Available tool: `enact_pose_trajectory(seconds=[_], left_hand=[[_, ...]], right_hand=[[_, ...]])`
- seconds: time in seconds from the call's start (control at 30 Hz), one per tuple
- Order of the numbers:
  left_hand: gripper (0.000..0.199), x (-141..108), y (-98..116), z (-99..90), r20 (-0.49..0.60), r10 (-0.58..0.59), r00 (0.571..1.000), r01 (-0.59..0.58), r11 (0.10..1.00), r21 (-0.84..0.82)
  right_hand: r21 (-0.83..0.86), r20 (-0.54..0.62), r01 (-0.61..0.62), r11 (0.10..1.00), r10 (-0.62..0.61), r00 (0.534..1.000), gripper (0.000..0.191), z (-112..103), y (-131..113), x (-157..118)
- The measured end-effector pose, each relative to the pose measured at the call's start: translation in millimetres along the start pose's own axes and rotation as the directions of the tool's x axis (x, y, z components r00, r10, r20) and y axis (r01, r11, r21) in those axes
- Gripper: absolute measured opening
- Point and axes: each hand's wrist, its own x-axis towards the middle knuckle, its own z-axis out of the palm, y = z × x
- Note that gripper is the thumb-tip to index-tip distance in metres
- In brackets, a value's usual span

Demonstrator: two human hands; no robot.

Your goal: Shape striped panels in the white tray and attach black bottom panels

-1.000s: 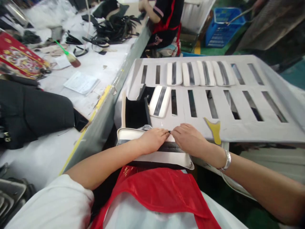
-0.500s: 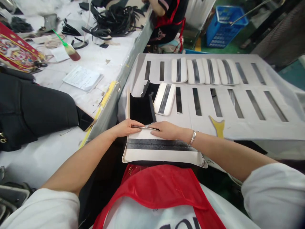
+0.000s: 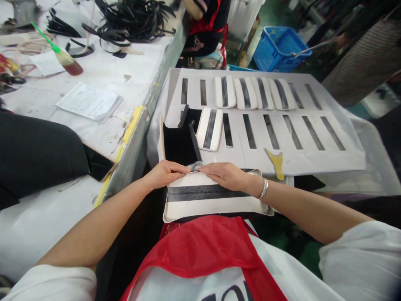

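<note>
A white panel with a dark stripe [image 3: 200, 193] lies crosswise just in front of the red apron. My left hand [image 3: 166, 173] is closed on the left part of its far edge, thumb below and fingers above. My right hand [image 3: 227, 175] presses together on the same edge, its fingertips close to those of the left. Beyond my hands stands an open black-lined case [image 3: 178, 144], with a small white striped piece [image 3: 210, 129] leaning at its right side. The undersides of both hands are hidden.
On the right table [image 3: 322, 161] are several white striped pieces [image 3: 246, 93], dark slots and a yellow tool [image 3: 277, 163]. The left table holds a notepad [image 3: 89, 101], a bottle [image 3: 70, 63], a phone [image 3: 98, 163] and black straps [image 3: 134, 21]. Another person sits behind.
The view has shifted. My right hand now lies flatter over the panel's far edge, and the panel's far right corner shows above the wrist.
</note>
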Motion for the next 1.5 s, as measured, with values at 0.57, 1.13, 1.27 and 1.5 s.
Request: enact_pose_trajectory(seconds=[0.57,1.13,1.27,1.5], left_hand=[[0.04,-13,22,-8.4,0.446,0.202,0.872,-0.489,0.403,0.774],[0.042,-12,27,-1.7,0.464,0.178,0.868,-0.495,0.403,0.77],[0.039,-13,31,3.2,0.422,0.189,0.887,-0.462,0.404,0.79],[0.04,-22,34,22.3,0.273,0.235,0.933,-0.347,0.38,0.858]], right_hand=[[0.303,0.396,-0.35,0.886,0.216,0.892,0.021,-22,14,57],[0.484,0.565,-0.22,0.847,-0.11,0.818,0.023,-17,36,76],[0.466,0.574,-0.272,0.842,-0.055,0.817,0.022,-28,45,55],[0.417,0.522,-0.28,0.864,0.024,0.853,0.023,-43,49,22]])
